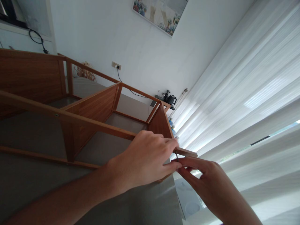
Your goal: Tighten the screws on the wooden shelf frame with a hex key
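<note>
A brown wooden frame with panels stands before me, with its front top rail (98,125) running toward the right. Over that rail's right end lies my left hand (145,156), its fingers curled on the wood and its thumb below, close to my other fingertips. My right hand (199,172) is pinched just under the rail end. Between its fingertips and the rail's underside shows a thin metal rod (176,155), like a screw or hex key; most of it is hidden. The right end panel (161,122) sits just behind my left hand.
A middle panel (93,109) and a left panel (28,75) divide the frame. White curtains (234,93) hang at the right. Behind are a wall socket (116,65) with a plugged black cord, a black kettle (171,99) and a picture (161,15).
</note>
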Tool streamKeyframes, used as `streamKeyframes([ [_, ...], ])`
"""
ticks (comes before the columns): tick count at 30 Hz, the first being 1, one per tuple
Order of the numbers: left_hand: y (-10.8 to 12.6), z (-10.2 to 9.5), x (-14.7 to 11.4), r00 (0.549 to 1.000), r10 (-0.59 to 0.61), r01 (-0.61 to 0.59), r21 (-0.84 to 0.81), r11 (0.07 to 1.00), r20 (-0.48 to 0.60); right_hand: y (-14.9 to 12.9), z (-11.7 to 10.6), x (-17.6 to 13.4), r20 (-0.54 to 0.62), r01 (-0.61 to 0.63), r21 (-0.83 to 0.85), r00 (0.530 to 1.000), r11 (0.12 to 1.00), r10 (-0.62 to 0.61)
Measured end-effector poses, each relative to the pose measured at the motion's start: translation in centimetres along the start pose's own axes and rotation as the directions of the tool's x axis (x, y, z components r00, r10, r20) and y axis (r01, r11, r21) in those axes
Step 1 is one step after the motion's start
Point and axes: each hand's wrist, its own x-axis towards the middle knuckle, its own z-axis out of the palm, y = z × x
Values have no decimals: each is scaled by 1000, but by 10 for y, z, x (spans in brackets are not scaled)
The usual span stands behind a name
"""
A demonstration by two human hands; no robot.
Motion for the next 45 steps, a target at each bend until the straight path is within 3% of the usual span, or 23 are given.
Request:
streamKeyframes([
  [8,-1,0,1,1000,-5,5,26,1000,-12,-2,-1,-2,20,-58,-1,998,998,58],
  [32,-1,1,1,1000,8,-6,40,999,-28,-3,-1,1,57,-31,59,998,998,28],
  [37,0,-1,2,1000,0,1,34,999,-23,-5,-1,-2,14,-11,-17,1000,1000,11],
  [45,2,-5,0,1000,1,-1,-11,1000,-4,-12,-1,-17,-119,26,33,993,999,-22],
])
